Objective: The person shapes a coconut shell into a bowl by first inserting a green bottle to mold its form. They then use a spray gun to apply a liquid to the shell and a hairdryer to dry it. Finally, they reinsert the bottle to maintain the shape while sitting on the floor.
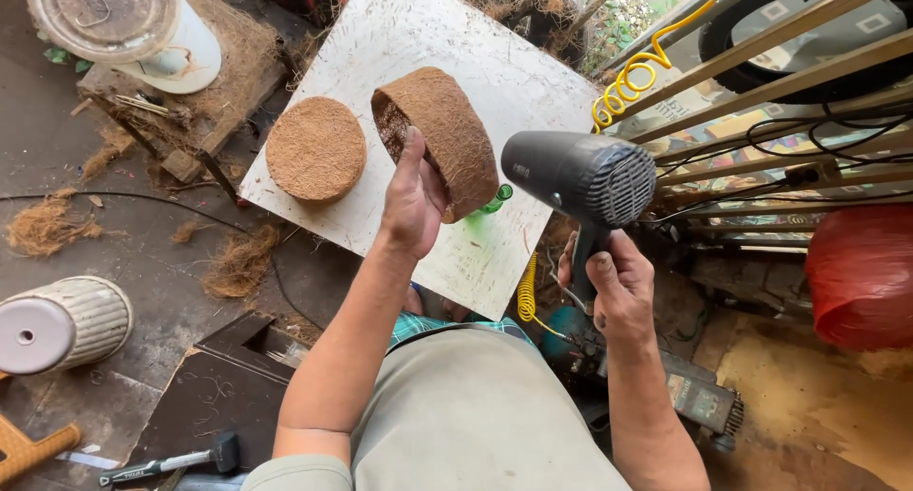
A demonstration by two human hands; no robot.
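Board (495, 91), white, scuffed and tilted, fills the upper middle of the frame and carries a round coir disc (316, 149) lying flat toward its left side. Right of the disc, in the centre of the frame, the coir pot (439, 141) is lifted off the board: a brown fibre bowl tipped on edge, its long axis running from upper left to lower right, its open mouth turned to the left and its rounded outer wall turned to the right. The left hand (414, 201) grips it from below, thumb laid inside the rim and the other fingers hidden behind the wall, so the pot sits just above and to the right of that palm. Just right of the pot, near it but not touching, comes the black hot-air gun (580, 175); its barrel lies roughly level, nozzle end pointing left at the pot's outer wall, vented back end facing the camera. The right hand (618, 286) is wrapped shut round the gun's handle in the lower right of centre, below the barrel. So the left hand alone bears the pot, and the right reaches it only through the nozzle. A yellow coiled hose (623, 84) hangs at upper right; a small hammer (171, 462) lies at the bottom left.
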